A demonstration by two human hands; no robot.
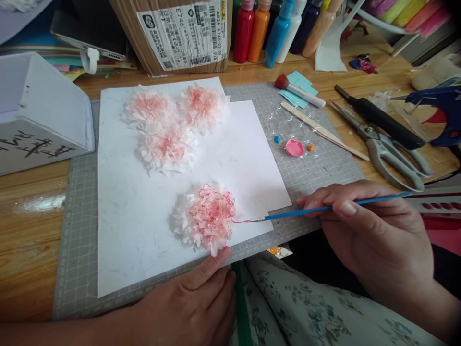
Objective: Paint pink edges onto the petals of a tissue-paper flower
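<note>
In my right hand (pixel 374 235) is a thin blue paintbrush (pixel 298 212), pinched between thumb and fingers. Its pink-tinted tip meets or nearly meets the right side of a ruffled white paper flower (pixel 212 216) with pink petal edges. My left hand (pixel 201 298) lies below that flower, one fingertip pressing its lower edge and the other fingers curled together. Three paler pink-centred flowers, at left (pixel 149 108), right (pixel 201 105) and front (pixel 169 149), sit farther back on the white paper (pixel 137 230). A pink paint blob (pixel 294 148) lies in a clear plastic palette (pixel 306 127).
A grey cutting mat (pixel 334 166) lies under the paper. Scissors (pixel 382 144), a wooden stick (pixel 320 129), a red-tipped makeup brush (pixel 298 90) and a blue glue gun (pixel 439 110) are at right. Behind stand a cardboard box (pixel 173 38) and paint bottles (pixel 259 31); a white box (pixel 39 110) is left.
</note>
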